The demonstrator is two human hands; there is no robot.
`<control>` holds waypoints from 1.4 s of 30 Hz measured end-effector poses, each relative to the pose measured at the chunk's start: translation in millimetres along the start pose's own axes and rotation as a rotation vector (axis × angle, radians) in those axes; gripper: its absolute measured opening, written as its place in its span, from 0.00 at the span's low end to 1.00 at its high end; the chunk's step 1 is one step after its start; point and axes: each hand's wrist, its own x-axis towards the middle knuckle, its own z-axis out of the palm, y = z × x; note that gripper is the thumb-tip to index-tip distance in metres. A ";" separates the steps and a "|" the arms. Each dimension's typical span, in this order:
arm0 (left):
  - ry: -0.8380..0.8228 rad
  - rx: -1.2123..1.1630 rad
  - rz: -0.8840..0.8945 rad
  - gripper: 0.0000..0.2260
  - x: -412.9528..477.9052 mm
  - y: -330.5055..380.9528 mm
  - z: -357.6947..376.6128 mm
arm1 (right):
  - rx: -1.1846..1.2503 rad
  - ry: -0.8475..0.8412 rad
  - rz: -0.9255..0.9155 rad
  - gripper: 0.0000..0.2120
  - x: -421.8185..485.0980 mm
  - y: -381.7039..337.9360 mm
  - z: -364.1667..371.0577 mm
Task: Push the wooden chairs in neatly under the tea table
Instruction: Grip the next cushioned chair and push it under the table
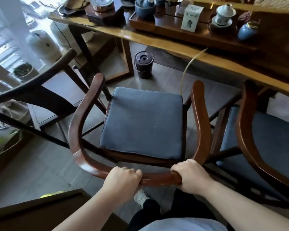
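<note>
While the right neighbouring chair (pixel 250 130) is cut off at the frame edge, the middle wooden chair (pixel 141 120) shows whole. Left hand (pixel 123 179) and right hand (pixel 188 174) close around its near back rail. Its seat stands near, short of the counter (pixel 173 44).

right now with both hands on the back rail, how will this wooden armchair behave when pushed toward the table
The armchair looks like rigid solid wood, so it should move as one stiff piece and probably feel fairly heavy. The left hand and right hand grip high on the rail, so it may tip forward if a leg catches a tile joint. The loose-looking blue cushion might shift.
</note>
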 end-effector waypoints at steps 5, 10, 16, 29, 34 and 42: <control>0.180 -0.054 0.126 0.11 -25.5 -9.4 -4.7 | 0.086 0.018 0.012 0.19 -8.9 -9.2 8.8; 0.182 0.040 0.030 0.20 -51.0 -46.0 -8.7 | 0.250 0.078 -0.063 0.25 -16.8 -18.3 13.9; 0.194 0.047 -0.013 0.21 -61.5 -92.9 -2.7 | 0.279 0.105 -0.160 0.22 -11.4 -47.2 6.9; 0.266 -0.180 0.299 0.14 -32.7 -135.9 18.4 | 0.240 0.229 0.014 0.19 -0.5 -66.4 10.4; 0.253 -0.182 0.376 0.14 -31.3 -142.7 19.3 | 0.265 0.241 0.060 0.20 1.4 -72.3 11.2; 0.199 -0.119 0.423 0.12 -22.9 -154.1 8.4 | 0.261 0.362 0.117 0.23 2.3 -83.4 19.7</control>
